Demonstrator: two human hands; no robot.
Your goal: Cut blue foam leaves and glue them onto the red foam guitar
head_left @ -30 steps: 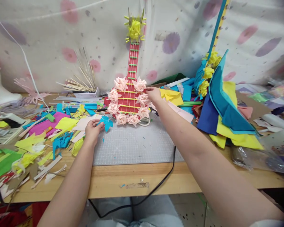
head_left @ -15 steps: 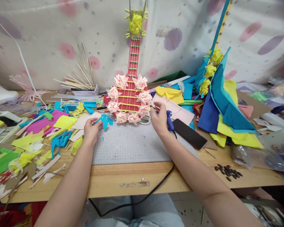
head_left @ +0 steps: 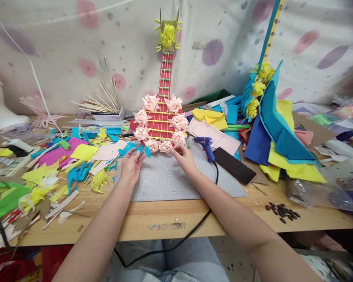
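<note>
A red paper guitar [head_left: 164, 80] leans upright against the cloth backdrop, its body ringed with pink paper flowers [head_left: 179, 122]. My left hand [head_left: 131, 166] is closed on a blue paper flower [head_left: 134, 149] just left of the guitar's base. My right hand [head_left: 184, 157] rests on the grey cutting mat [head_left: 164, 180]. Its fingertips are drawn together by the lowest pink flower, and I cannot make out what is between them. A blue glue gun [head_left: 205, 143] lies on the mat to the right of that hand, untouched.
A black phone [head_left: 234, 170] lies right of the glue gun. Coloured paper scraps [head_left: 47, 172] cover the left side. Felt sheets [head_left: 279, 137] pile up on the right. A box of wooden skewers [head_left: 106, 102] stands behind. Dark seeds [head_left: 279, 211] and a black cable [head_left: 194, 231] lie near the front edge.
My right hand let go of the glue gun, which now lies on the mat, and moved left to the guitar's base. My left hand carried the blue flower right, toward the guitar.
</note>
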